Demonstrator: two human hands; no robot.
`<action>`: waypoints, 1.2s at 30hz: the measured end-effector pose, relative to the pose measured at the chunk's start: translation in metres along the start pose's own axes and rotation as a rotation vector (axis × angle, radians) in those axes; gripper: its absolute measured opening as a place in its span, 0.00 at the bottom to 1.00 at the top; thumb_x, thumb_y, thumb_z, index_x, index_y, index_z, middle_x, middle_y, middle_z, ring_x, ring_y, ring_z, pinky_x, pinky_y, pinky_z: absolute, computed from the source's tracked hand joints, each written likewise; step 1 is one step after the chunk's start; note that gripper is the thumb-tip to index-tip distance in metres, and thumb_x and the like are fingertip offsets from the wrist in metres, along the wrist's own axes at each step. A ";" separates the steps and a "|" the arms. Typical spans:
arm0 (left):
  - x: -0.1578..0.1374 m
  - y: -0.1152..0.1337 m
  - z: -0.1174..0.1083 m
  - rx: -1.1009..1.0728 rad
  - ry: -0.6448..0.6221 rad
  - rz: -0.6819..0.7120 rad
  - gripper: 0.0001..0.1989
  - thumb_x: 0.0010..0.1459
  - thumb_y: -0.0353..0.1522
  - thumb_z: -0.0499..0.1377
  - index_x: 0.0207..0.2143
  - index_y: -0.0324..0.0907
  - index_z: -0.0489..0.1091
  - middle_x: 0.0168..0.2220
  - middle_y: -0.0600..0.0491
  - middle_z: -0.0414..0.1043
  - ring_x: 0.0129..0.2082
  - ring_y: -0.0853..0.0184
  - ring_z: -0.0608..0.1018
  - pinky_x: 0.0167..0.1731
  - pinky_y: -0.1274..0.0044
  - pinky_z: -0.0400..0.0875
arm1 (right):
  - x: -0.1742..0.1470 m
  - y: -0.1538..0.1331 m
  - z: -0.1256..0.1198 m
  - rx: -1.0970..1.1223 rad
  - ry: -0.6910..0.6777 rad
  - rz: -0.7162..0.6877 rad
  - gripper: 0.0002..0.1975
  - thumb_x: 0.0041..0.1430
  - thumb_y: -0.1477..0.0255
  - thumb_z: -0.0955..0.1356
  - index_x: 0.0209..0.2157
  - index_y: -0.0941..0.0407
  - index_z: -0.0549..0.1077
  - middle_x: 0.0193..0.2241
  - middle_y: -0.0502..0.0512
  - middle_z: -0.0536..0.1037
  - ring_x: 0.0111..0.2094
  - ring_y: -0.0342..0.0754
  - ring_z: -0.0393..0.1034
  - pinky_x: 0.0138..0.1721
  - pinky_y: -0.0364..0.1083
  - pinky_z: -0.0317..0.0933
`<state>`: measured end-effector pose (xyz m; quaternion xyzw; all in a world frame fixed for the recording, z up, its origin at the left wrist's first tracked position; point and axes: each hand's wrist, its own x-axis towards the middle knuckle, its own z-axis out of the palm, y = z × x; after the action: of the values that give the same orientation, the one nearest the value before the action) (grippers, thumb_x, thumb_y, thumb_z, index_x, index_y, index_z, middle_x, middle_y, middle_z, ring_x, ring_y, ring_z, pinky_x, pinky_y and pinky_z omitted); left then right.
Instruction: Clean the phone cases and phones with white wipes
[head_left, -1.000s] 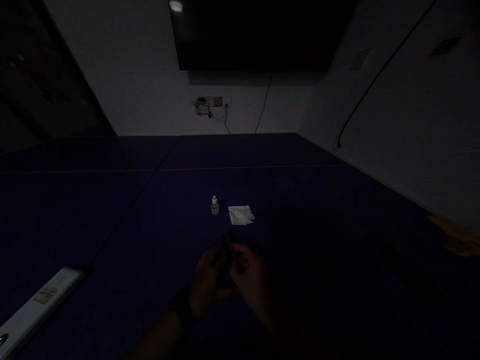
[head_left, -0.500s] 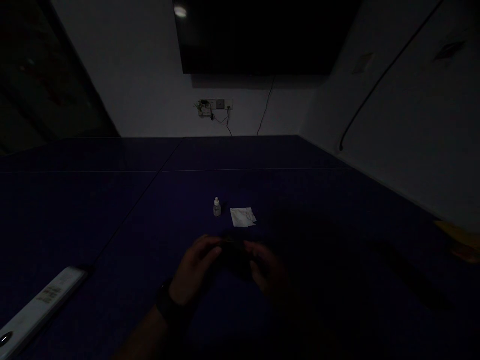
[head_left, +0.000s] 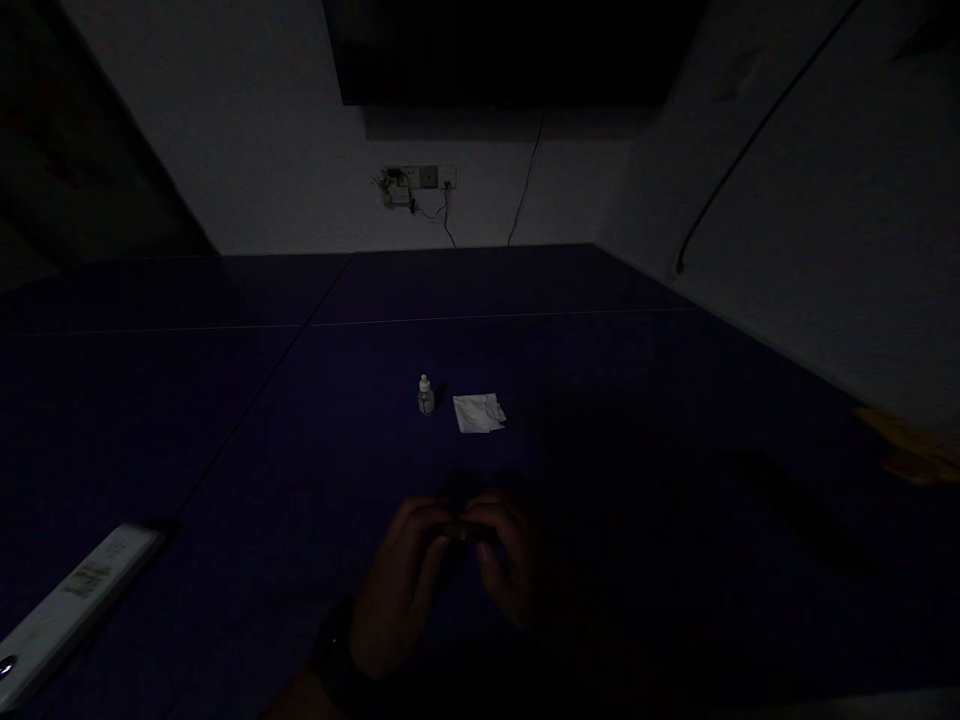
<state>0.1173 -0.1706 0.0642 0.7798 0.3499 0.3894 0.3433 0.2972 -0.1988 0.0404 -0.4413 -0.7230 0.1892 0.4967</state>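
Observation:
The scene is very dark. My left hand, with a dark watch on its wrist, and my right hand are close together above the dark blue table. Between their fingertips and thumbs they pinch a small, dark, thin object; the dimness hides what kind it is. Beyond the hands stands a small clear dropper bottle with a white cap. To its right lies a folded white tissue. Neither hand touches the bottle or the tissue.
A long white box or strip with a label lies at the left. A dark flat shape and a yellow-orange item are at the right. A wall socket row with cables and a large black screen are on the far wall.
My hands have come closer together and lower in view, both still on the dark object. The camera has tilted down slightly, so the background sits higher.

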 end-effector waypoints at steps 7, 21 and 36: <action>-0.008 0.003 0.005 0.175 0.018 0.243 0.10 0.71 0.33 0.45 0.43 0.42 0.65 0.37 0.48 0.73 0.36 0.62 0.75 0.37 0.72 0.70 | -0.008 -0.003 0.018 -0.140 0.073 -0.170 0.10 0.71 0.68 0.55 0.42 0.54 0.65 0.34 0.57 0.71 0.34 0.51 0.67 0.34 0.50 0.63; -0.021 -0.016 0.018 0.254 0.106 0.444 0.14 0.73 0.33 0.42 0.46 0.40 0.64 0.38 0.47 0.74 0.35 0.63 0.74 0.34 0.72 0.69 | -0.023 0.000 0.022 -0.174 0.037 -0.220 0.10 0.68 0.70 0.55 0.44 0.55 0.64 0.32 0.56 0.68 0.32 0.52 0.63 0.33 0.52 0.60; -0.020 -0.001 -0.001 0.120 -0.235 0.348 0.17 0.75 0.41 0.40 0.45 0.43 0.64 0.43 0.47 0.73 0.42 0.61 0.75 0.38 0.70 0.71 | -0.045 0.020 0.011 0.125 -0.063 -0.184 0.13 0.70 0.58 0.59 0.45 0.51 0.65 0.36 0.54 0.70 0.35 0.52 0.66 0.35 0.52 0.65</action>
<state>0.1069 -0.1863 0.0562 0.8875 0.1903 0.3275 0.2624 0.3015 -0.2233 -0.0036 -0.3351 -0.7624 0.2015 0.5155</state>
